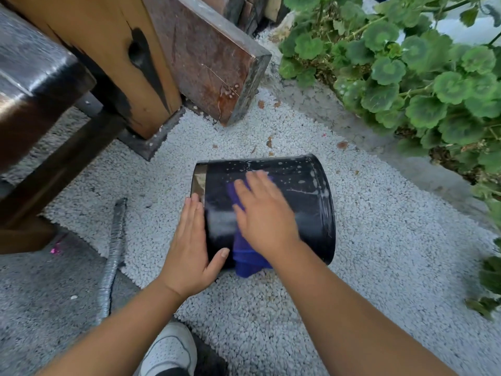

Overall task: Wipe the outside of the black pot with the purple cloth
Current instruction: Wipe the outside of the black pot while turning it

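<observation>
The black pot (303, 191) lies on its side on white gravel, one end facing left, with pale spots and streaks on its upper right wall. My left hand (189, 248) lies flat against the pot's left end, thumb hooked over the near wall. My right hand (264, 213) presses flat on the purple cloth (245, 260), which is draped over the pot's curved side; the cloth's lower edge hangs toward the gravel. Most of the cloth is hidden under my palm.
A wooden post (130, 63) and a rusty stone slab (214, 63) stand behind the pot on the left. A grey ribbed hose (113, 248) lies at the left. Green leafy plants (420, 77) fill the right. My white shoe (168, 351) is near the bottom edge.
</observation>
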`<state>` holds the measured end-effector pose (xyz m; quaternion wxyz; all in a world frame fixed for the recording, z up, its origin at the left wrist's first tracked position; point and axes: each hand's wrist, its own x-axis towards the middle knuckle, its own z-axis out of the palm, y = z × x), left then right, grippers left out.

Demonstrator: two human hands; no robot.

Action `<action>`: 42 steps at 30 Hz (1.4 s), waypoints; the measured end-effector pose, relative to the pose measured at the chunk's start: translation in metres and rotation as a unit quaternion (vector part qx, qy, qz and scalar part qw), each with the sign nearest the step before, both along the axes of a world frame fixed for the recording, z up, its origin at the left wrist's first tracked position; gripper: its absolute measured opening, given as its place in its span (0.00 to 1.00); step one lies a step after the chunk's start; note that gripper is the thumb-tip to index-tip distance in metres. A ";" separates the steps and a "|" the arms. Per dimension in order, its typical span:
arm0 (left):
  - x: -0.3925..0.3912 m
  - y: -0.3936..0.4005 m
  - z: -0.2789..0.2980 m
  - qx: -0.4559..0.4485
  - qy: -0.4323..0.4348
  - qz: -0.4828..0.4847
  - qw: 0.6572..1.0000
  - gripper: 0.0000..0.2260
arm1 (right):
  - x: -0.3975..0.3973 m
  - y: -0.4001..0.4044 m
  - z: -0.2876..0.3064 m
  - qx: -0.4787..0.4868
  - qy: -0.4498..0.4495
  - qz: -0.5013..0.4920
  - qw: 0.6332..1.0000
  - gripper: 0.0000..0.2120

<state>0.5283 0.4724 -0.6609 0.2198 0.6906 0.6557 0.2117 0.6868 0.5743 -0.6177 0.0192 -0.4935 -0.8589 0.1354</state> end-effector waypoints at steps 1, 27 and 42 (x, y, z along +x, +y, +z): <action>0.001 -0.001 0.000 -0.001 0.010 0.002 1.000 0.41 | 0.010 0.007 0.001 0.005 -0.009 -0.033 0.999 0.25; 0.002 0.004 -0.005 0.003 -0.010 0.034 0.999 0.38 | -0.058 -0.002 -0.006 -0.045 0.034 0.030 0.998 0.24; 0.006 0.005 0.000 -0.051 0.075 0.043 0.995 0.36 | 0.087 0.086 0.007 -0.051 -0.076 -0.155 0.984 0.18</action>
